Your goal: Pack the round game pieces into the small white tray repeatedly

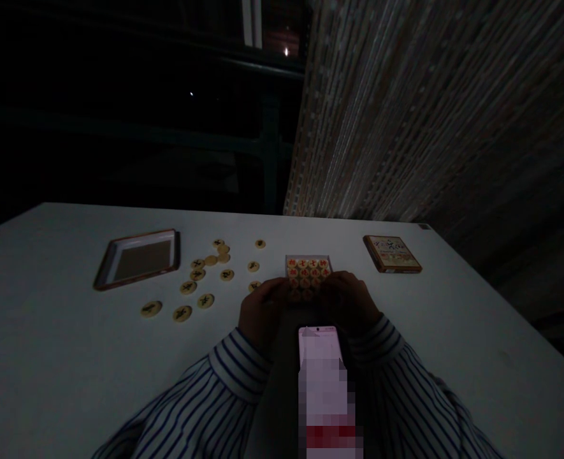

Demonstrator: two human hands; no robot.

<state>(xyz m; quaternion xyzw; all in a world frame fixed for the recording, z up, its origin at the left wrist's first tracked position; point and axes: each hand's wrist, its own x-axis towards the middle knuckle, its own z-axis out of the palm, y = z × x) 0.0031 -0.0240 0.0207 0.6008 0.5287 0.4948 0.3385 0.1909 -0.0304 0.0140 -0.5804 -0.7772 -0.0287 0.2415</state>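
Observation:
A small clear box (309, 262) holds round wooden game discs (309, 272) with red characters, packed in rows. Both hands rest at its near edge. My left hand (259, 312) touches the box's left near corner and my right hand (350, 303) covers its right near corner. The dim light hides the fingertips, so I cannot tell whether either hand pinches a disc. Several loose discs with black characters (197, 275) lie scattered on the white table (47, 357) to the left of the box.
An empty box lid or tray (138, 258) lies at the left. A small printed box (391, 253) sits at the right. A phone (320, 357) hangs at my chest. A brick wall rises behind the table's far right; the room is dark.

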